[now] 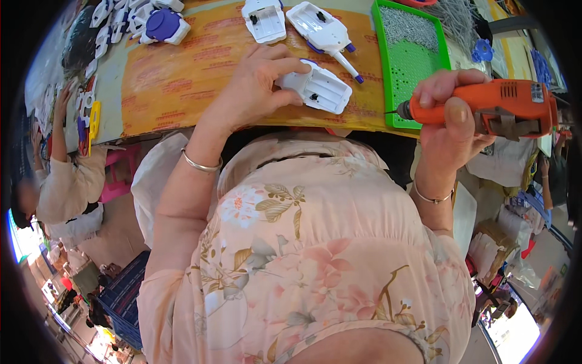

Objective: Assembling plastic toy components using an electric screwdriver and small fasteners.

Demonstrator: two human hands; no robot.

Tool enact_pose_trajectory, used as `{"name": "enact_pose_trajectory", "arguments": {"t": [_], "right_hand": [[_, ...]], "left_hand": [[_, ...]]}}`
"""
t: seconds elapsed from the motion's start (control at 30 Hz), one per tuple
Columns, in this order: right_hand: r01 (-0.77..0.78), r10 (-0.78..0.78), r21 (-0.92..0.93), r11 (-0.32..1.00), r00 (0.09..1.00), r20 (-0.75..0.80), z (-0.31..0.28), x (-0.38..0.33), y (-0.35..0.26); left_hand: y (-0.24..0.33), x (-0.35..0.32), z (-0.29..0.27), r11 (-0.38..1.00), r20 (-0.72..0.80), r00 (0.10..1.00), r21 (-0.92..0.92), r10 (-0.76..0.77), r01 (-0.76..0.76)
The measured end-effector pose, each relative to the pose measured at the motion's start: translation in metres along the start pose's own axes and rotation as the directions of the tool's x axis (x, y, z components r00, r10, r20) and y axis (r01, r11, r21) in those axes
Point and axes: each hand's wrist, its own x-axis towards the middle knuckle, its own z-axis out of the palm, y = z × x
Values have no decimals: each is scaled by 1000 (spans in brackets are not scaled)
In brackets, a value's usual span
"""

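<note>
My left hand (257,82) grips the near end of a white plastic housing (330,90) between thumb and fingers. This housing lies hollow side up by the table's front edge, with small black parts inside. In my right hand (445,130) is an orange electric screwdriver (512,100). Its thin bit points left, over the near end of a green tray (402,120), apart from the housing. Just beyond the held piece lie a white housing with a purple-tipped stem (321,27) and another open white shell (265,23).
Small silvery screws (409,27) fill the tray's far part. White and purple housings (159,21) are heaped at the far left. Grey rod-like pieces (451,21) and a blue plastic part (482,51) lie at the right. Another person's arm (59,124) reaches over the table's left end.
</note>
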Motion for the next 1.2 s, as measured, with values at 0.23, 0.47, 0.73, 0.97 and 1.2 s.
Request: {"name": "enact_pose_trajectory", "arguments": {"t": [0.23,0.47,0.73,0.97,1.2], "right_hand": [[-8,12,41,999,995,-94,-8,10,5],[23,-44,-112,993,981,-189,-31,34,28],[-77,49,-79,994,948,-315,-34,34,34],[277,-300,669,690,950,-84,-45,42,69],[202,-172,311,929,978,-119,-40,31,53]], "left_hand": [[12,2,17,978,-18,987,-138,-159,155],[33,12,29,957,1,988,-248,-153,148],[36,20,34,924,22,990,-357,-141,139],[33,19,35,901,30,988,-406,-153,152],[34,18,34,882,37,982,-434,-186,183]]}}
